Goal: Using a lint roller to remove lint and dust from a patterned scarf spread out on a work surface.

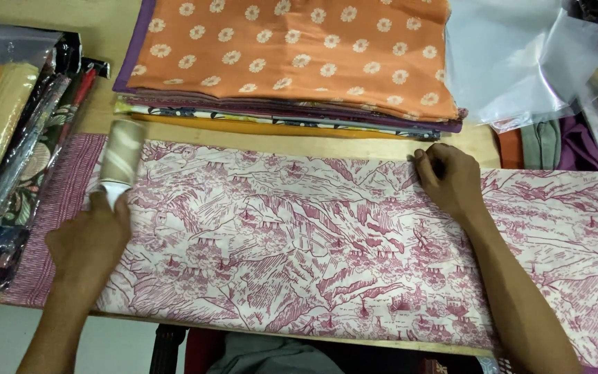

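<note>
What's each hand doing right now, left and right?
Left hand: closed around the handle of a lint roller, resting on the red-and-cream printed cloth.
Right hand: holding nothing, fingers pressing the cloth's far edge.

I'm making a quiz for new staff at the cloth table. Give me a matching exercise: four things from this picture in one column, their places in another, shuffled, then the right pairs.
Things:
1. left hand
2. right hand
3. orange daisy cloth
4. clear plastic bags

Places:
A. top of the folded stack at the far side
B. on the far edge of the maroon print cloth
C. upper right corner
D. holding the cream roller at the print cloth's left end

Pairs: 1-D, 2-B, 3-A, 4-C
</note>
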